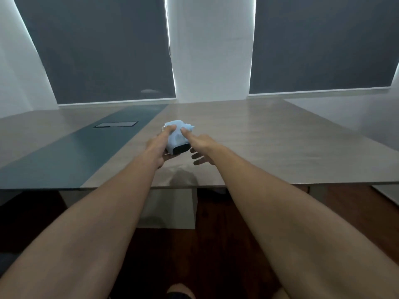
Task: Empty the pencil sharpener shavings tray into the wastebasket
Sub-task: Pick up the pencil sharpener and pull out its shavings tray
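A light-blue pencil sharpener [177, 137] with a dark shavings tray [182, 148] at its near end is held just above the wooden table [269, 147]. My left hand [158, 147] grips its left side, thumb on top. My right hand [199, 145] touches the right side with its thumb on the blue body, and its fingers are spread below the tray. No wastebasket is in view.
A dark strip [86, 147] with a flush cable hatch [116, 124] runs along the table's left part. The table's near edge [259, 184] crosses the view, with its white leg [170, 208] and dark wood floor below. Grey window blinds fill the back wall.
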Tool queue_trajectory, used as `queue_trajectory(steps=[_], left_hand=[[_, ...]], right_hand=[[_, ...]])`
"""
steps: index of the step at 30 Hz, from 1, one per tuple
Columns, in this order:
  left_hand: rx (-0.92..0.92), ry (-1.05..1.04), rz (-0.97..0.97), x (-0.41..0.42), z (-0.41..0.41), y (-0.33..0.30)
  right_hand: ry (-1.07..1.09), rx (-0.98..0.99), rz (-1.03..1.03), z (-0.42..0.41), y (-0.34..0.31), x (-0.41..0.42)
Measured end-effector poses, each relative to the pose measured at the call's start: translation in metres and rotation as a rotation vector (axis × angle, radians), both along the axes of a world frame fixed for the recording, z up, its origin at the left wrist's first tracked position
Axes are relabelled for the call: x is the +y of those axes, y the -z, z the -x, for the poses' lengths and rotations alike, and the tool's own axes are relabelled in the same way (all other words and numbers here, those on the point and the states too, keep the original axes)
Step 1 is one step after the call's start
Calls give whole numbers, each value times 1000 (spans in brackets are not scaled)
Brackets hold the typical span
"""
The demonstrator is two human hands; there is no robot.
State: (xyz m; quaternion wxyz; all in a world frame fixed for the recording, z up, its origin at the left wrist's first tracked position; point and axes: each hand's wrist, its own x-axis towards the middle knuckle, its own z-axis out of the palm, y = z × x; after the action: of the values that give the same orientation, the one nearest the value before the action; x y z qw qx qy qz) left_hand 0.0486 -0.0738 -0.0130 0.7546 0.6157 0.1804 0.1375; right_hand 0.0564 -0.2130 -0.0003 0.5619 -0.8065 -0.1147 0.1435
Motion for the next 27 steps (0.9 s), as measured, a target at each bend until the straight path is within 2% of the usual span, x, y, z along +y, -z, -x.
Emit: queue_trajectory(steps=[9,15,21,24,27], left_hand=[[-78,134,38,-68,10,-32],[-108,94,-2,-100,12,-38],[-111,68,-27,-92,12,-28],[-90,-39,-117,-84,6,-13],[-50,-191,-376,-84,5,3]], right_hand=[[120,153,-451,8,-20,-65],[332,234,-675,4,-16,-90],[492,206,-914,-6,-2,-124],[540,181,-907,-12,11,-135],[573,174,-869,-17,27,-141]])
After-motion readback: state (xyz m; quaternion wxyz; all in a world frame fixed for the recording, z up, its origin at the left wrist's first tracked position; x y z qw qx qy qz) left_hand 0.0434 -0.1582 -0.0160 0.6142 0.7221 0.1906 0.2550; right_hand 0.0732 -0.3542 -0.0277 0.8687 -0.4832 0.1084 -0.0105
